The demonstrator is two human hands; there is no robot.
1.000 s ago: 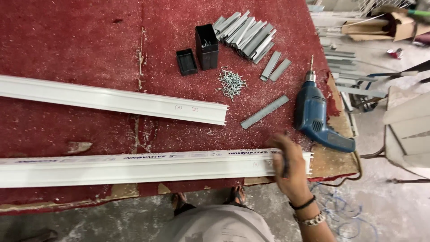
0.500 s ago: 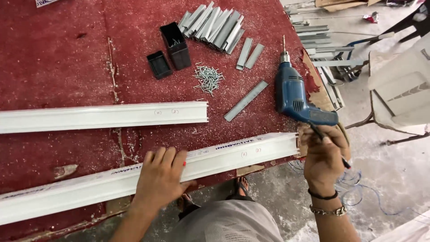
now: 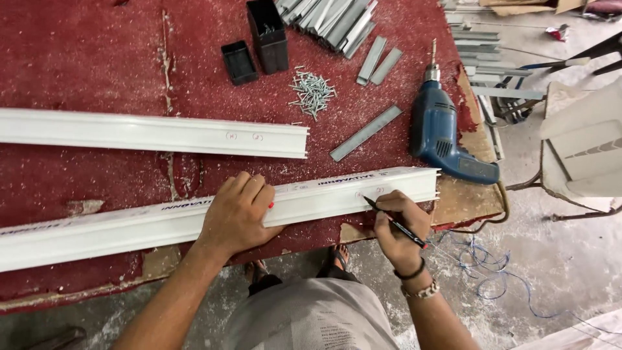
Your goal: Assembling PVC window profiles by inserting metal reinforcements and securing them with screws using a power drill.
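A long white channel profile [image 3: 129, 223] lies along the near edge of the red-carpeted table [image 3: 78, 58]. My left hand [image 3: 238, 210] lies flat on its middle, pressing it down. My right hand [image 3: 400, 227] grips a black marker pen [image 3: 394, 222] with a red end, its tip touching the profile's top face near the right end, beside small circled marks. A second white profile [image 3: 155, 133] lies parallel farther back, with circled marks near its right end.
A blue electric drill [image 3: 442, 133] lies right of the profiles, its cord trailing over the edge. A pile of screws [image 3: 311, 92], two black boxes [image 3: 259, 40], grey metal strips [image 3: 365, 133] and a stack of grey pieces [image 3: 330, 16] sit behind. A white chair [image 3: 583, 149] stands on the right.
My right hand has left the drill side and brought the pen tip onto the near profile. My left hand shifted right along that profile. The view has moved closer.
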